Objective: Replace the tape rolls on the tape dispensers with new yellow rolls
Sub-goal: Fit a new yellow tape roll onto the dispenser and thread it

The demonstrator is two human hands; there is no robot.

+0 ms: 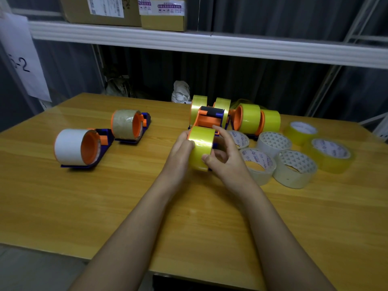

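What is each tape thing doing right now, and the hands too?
Left hand: grips the yellow roll.
Right hand: pinches the same roll.
Yellow roll: on the held dispenser.
White-roll dispenser: loaded, lying on the table.
Brown-roll dispenser: loaded, on the table.
Loose white rolls: lying flat.

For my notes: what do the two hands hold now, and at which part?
Both hold one tape dispenser's yellow roll: left hand grips its left side, right hand pinches its lower right edge.

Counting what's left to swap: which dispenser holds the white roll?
The near-left dispenser, closest to the table's left edge; the dispenser behind it carries a brown roll.
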